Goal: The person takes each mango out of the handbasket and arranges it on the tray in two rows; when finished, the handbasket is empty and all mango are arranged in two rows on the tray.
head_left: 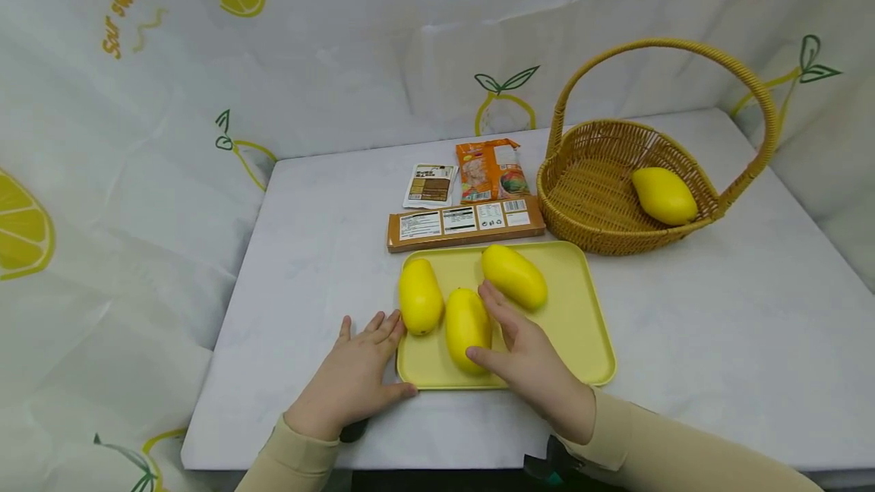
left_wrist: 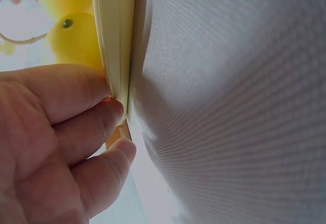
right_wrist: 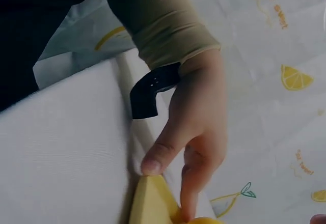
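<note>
Three yellow mangoes lie on a pale yellow tray point(head_left: 563, 344): a left mango point(head_left: 420, 296), a middle mango point(head_left: 468, 329) and an upper right mango point(head_left: 514, 276). My right hand point(head_left: 536, 367) holds the middle mango from its right side, thumb over its lower part and fingers by its upper right. Beside the tray's lower left corner is my left hand point(head_left: 358, 378), fingers spread, fingertips touching the tray's left edge and thumb at the front edge. In the left wrist view the left fingers point(left_wrist: 86, 132) meet the tray's side wall point(left_wrist: 116, 40). The right wrist view shows the left hand point(right_wrist: 201, 117) at the tray corner.
A wicker basket point(head_left: 581, 238) with a tall handle stands at the back right, with another mango point(head_left: 663, 196) inside. Behind the tray lie a long brown box point(head_left: 465, 223), a small white packet point(head_left: 431, 186) and an orange packet point(head_left: 491, 171). A lemon-print cloth point(head_left: 355, 52) hangs behind.
</note>
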Tool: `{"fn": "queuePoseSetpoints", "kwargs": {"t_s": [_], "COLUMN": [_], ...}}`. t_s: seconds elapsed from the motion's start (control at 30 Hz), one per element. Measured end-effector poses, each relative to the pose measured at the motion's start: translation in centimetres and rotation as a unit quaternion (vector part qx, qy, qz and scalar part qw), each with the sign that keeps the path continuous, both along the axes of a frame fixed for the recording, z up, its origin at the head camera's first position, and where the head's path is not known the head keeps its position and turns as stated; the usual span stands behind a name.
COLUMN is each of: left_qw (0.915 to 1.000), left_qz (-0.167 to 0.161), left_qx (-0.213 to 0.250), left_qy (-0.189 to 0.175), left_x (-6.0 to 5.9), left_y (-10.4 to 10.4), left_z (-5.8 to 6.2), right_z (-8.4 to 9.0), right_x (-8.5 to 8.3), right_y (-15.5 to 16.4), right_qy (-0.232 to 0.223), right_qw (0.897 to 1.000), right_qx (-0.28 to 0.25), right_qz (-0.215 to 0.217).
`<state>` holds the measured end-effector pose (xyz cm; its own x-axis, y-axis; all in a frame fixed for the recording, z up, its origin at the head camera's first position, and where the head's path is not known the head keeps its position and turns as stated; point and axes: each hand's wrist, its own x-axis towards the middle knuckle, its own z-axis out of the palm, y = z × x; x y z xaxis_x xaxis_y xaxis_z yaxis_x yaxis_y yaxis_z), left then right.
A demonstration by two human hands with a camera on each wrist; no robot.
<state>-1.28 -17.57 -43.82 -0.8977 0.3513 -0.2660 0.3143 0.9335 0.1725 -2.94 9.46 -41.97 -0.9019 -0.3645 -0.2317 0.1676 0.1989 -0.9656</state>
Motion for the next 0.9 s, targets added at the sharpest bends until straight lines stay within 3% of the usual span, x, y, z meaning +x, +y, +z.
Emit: {"fn": "queuePoseSetpoints", "kwargs": {"t_s": [0.2, 0.3, 0.37, 0.43, 0.5, 0.6, 0.67, 0.83, 0.9], "left_qw": [1.0000, 1.0000, 1.0000, 0.9999, 0.9999, 0.9999, 0.9999, 1.0000, 1.0000], "left_qz": [-0.003, -0.006, -0.006, -0.006, -0.006, -0.008, -0.009, -0.006, -0.005], "left_qx": [0.004, 0.005, 0.005, 0.008, 0.008, 0.006, 0.006, 0.008, 0.007], "left_qy": [0.004, 0.006, 0.006, 0.005, 0.004, 0.006, 0.007, 0.002, 0.000], "left_x": [0.0, 0.0, 0.0, 0.1, 0.1, 0.1, 0.1, 0.0, 0.0], "left_y": [-0.1, -0.1, -0.1, -0.1, -0.1, -0.1, -0.1, -0.2, -0.2], "left_z": [-0.1, -0.1, -0.1, -0.2, -0.2, -0.2, -0.1, -0.1, -0.1], "right_z": [3.3, 4.7, 5.5, 6.2, 6.9, 8.0, 8.8, 9.9, 9.9], "right_x": [-0.1, -1.5, -2.6, -3.9, -5.1, -7.2, -8.8, -12.7, -14.2], "right_y": [2.2, 4.0, 5.3, 6.8, 8.2, 10.4, 12.1, 16.4, 17.8], "right_qy": [0.020, 0.022, 0.005, -0.013, -0.026, -0.043, -0.079, -0.195, -0.222], "right_qw": [0.996, 0.979, 0.951, 0.907, 0.866, 0.828, 0.805, 0.742, 0.729], "right_qx": [-0.090, -0.198, -0.300, -0.400, -0.468, -0.529, -0.566, -0.641, -0.647], "right_qz": [0.012, 0.043, 0.080, 0.133, 0.173, 0.183, 0.161, 0.034, -0.020]}}
